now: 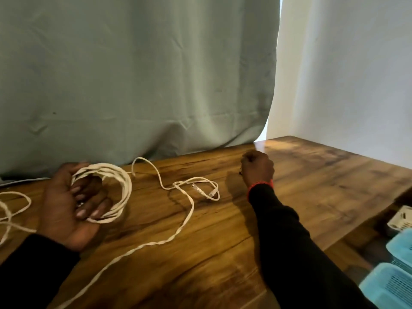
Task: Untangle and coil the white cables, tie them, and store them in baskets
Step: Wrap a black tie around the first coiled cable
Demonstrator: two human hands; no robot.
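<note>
My left hand (pixel 69 208) lies palm up at the left of the wooden table (pixel 223 253) and grips a coil of white flat cable (pixel 120 186) wound in several loops. A loose white cable (pixel 178 233) runs from the front edge to a small tangle at mid table, where clear plugs (pixel 201 191) lie. My right hand (pixel 257 167) rests further back as a fist, to the right of the plugs and apart from them. A thin dark tie (pixel 240 172) shows at the fist's left edge, pinched in the fingers.
More white cable loops (pixel 13 210) lie at the far left edge. A grey-green curtain (pixel 133 85) hangs along the table's back. Below the table's right edge stand two blue baskets (pixel 392 286) and a white basket (pixel 401 219).
</note>
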